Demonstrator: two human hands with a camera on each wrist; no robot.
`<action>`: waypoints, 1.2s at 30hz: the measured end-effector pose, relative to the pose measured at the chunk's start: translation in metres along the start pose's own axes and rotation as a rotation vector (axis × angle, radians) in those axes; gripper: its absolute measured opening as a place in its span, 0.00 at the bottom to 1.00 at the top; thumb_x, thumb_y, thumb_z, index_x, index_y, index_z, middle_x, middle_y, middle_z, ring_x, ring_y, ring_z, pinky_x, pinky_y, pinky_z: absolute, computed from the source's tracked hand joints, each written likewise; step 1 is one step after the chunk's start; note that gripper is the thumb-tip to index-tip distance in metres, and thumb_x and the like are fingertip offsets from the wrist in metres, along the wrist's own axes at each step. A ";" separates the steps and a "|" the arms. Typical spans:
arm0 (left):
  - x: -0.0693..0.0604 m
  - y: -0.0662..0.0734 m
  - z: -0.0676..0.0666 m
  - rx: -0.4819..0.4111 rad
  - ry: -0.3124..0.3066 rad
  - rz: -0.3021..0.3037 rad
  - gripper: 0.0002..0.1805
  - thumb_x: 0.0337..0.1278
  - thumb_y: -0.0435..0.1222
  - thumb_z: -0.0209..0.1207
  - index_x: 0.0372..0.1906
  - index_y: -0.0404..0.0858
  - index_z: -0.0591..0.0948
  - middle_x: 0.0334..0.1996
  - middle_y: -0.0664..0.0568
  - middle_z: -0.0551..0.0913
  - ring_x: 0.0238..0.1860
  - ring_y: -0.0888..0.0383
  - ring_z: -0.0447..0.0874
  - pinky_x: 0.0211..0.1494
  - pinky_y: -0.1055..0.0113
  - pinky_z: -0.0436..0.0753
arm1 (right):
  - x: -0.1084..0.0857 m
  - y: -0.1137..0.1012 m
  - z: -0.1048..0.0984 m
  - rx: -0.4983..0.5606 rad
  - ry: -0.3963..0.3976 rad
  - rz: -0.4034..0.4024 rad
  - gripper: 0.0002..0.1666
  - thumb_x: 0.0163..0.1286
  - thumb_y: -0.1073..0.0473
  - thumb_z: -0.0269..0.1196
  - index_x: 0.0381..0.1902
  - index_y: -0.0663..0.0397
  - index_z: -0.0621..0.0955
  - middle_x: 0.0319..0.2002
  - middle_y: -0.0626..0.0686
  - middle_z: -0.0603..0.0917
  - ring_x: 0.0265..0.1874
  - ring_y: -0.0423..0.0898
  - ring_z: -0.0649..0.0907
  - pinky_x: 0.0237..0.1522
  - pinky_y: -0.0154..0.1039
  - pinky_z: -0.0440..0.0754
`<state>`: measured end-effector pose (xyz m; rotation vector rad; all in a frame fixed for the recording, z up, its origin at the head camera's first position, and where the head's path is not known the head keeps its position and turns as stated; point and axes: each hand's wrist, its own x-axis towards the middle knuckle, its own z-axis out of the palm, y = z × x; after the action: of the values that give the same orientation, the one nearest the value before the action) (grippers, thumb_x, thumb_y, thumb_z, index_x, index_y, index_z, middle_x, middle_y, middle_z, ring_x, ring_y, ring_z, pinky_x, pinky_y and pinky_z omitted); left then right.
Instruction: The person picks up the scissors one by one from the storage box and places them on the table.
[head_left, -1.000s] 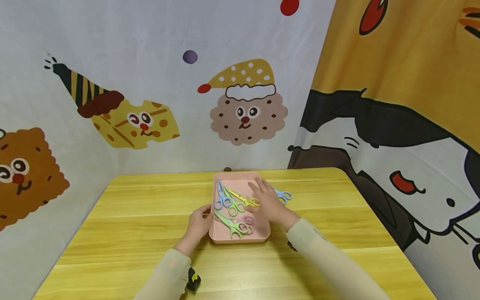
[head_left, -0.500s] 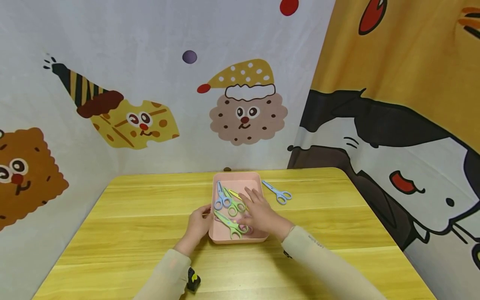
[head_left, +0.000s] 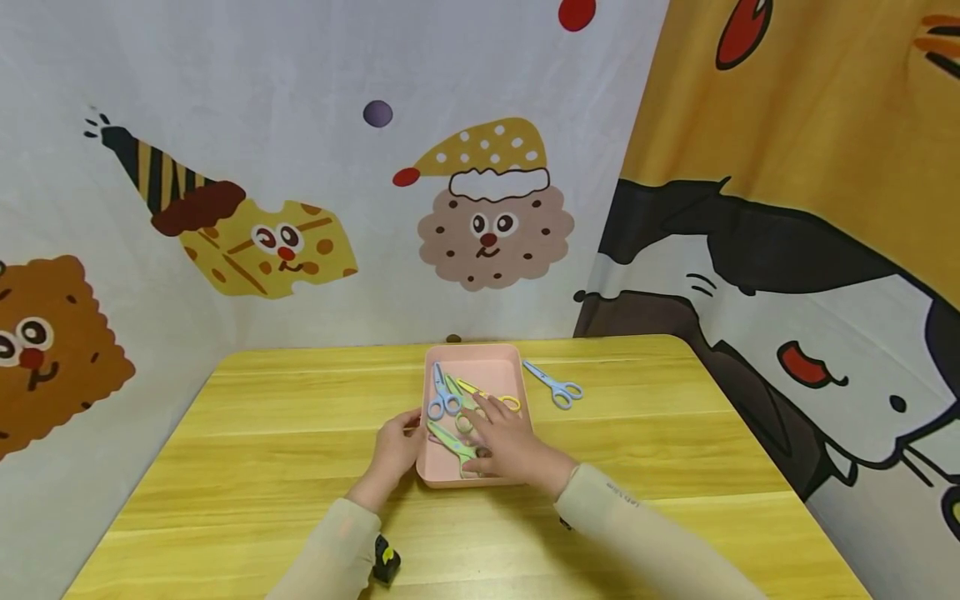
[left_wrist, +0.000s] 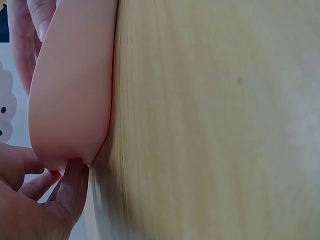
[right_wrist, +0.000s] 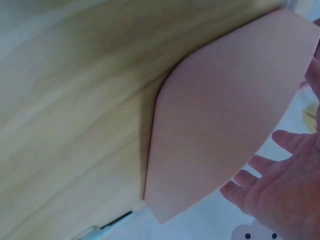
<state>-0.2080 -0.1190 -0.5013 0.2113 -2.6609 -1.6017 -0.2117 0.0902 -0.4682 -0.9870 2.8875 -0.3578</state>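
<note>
A pink tray point(head_left: 480, 362) holds several small scissors. My left hand point(head_left: 397, 450) grips its left side, and in the left wrist view the thumb is at the rim with fingers against the outer wall. My right hand point(head_left: 513, 446) is over the tray's front right, fingers spread above the scissors. Its palm looks bare in the right wrist view. Beneath it, the front green scissors point(head_left: 450, 439) are partly covered, and pink scissors are nearly hidden. Blue scissors point(head_left: 438, 379), another green pair point(head_left: 453, 388) and yellow scissors point(head_left: 472, 387) lie farther back.
Another blue pair of scissors point(head_left: 551, 385) lies on the wooden table point(head_left: 300, 433), just right of the tray. Behind the table's far edge hangs a white curtain point(head_left: 300, 83) with cartoon prints.
My right hand has moved from the tray's right rim leftward and toward the front, over the green scissors. The yellow scissors and the outer blue scissors show again. My left hand stays put.
</note>
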 end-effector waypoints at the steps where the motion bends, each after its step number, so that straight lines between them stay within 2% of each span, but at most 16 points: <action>1: 0.000 0.000 0.000 -0.002 0.000 -0.004 0.20 0.62 0.31 0.54 0.58 0.29 0.75 0.49 0.37 0.81 0.49 0.45 0.80 0.49 0.58 0.83 | 0.000 -0.001 0.001 -0.007 -0.005 -0.004 0.52 0.56 0.33 0.63 0.72 0.50 0.60 0.74 0.59 0.50 0.70 0.64 0.57 0.67 0.65 0.57; 7: 0.000 0.001 0.000 -0.001 0.007 -0.008 0.20 0.61 0.31 0.55 0.58 0.29 0.75 0.49 0.37 0.81 0.50 0.45 0.80 0.50 0.58 0.83 | -0.001 -0.008 0.002 0.044 -0.019 -0.006 0.51 0.57 0.35 0.65 0.72 0.50 0.60 0.75 0.59 0.49 0.71 0.63 0.54 0.70 0.59 0.56; 11: 0.000 0.001 -0.001 -0.006 0.008 -0.004 0.20 0.62 0.31 0.55 0.58 0.29 0.76 0.49 0.37 0.81 0.50 0.45 0.80 0.50 0.58 0.83 | 0.001 -0.010 0.006 0.059 -0.011 0.006 0.50 0.56 0.36 0.66 0.71 0.49 0.61 0.73 0.59 0.54 0.71 0.60 0.55 0.70 0.57 0.57; 15: -0.001 0.002 -0.001 -0.010 0.003 0.000 0.20 0.62 0.30 0.55 0.58 0.28 0.75 0.49 0.36 0.81 0.49 0.45 0.80 0.49 0.59 0.84 | 0.005 -0.011 0.011 0.030 0.011 0.018 0.50 0.54 0.37 0.67 0.70 0.49 0.64 0.70 0.56 0.62 0.69 0.56 0.61 0.69 0.53 0.62; 17: -0.001 0.002 -0.002 -0.009 0.002 0.001 0.20 0.61 0.30 0.54 0.58 0.28 0.75 0.49 0.36 0.81 0.49 0.45 0.81 0.49 0.59 0.84 | 0.006 -0.012 0.013 0.003 0.024 0.029 0.49 0.52 0.36 0.69 0.68 0.48 0.67 0.66 0.55 0.66 0.65 0.54 0.66 0.67 0.50 0.66; 20: -0.001 0.003 -0.002 -0.004 0.003 0.003 0.20 0.62 0.30 0.54 0.57 0.28 0.75 0.49 0.37 0.81 0.49 0.45 0.81 0.49 0.59 0.83 | 0.008 -0.014 0.016 -0.022 0.040 0.044 0.47 0.49 0.36 0.71 0.64 0.47 0.71 0.59 0.52 0.71 0.56 0.51 0.71 0.58 0.45 0.73; 24: -0.002 0.004 -0.001 0.001 0.012 0.000 0.19 0.62 0.31 0.55 0.57 0.29 0.76 0.49 0.38 0.81 0.49 0.45 0.81 0.49 0.58 0.83 | 0.011 -0.015 0.017 -0.026 0.045 0.060 0.44 0.46 0.38 0.73 0.59 0.45 0.74 0.52 0.50 0.73 0.48 0.48 0.71 0.48 0.42 0.75; 32: -0.001 0.004 -0.001 0.007 0.015 -0.015 0.19 0.62 0.31 0.55 0.58 0.30 0.76 0.49 0.38 0.81 0.49 0.45 0.80 0.49 0.59 0.83 | 0.013 -0.017 0.018 -0.049 0.049 0.058 0.40 0.44 0.40 0.75 0.55 0.45 0.78 0.50 0.49 0.73 0.45 0.47 0.71 0.44 0.38 0.76; 36: -0.001 0.003 -0.001 0.011 0.012 -0.004 0.19 0.62 0.31 0.55 0.57 0.29 0.76 0.48 0.37 0.81 0.49 0.45 0.81 0.49 0.58 0.83 | 0.012 -0.017 0.017 -0.060 0.042 0.062 0.40 0.44 0.41 0.75 0.56 0.46 0.78 0.49 0.50 0.73 0.44 0.47 0.71 0.43 0.38 0.76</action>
<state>-0.2073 -0.1181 -0.4983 0.2262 -2.6619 -1.5824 -0.2090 0.0663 -0.4807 -0.9060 2.9751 -0.2919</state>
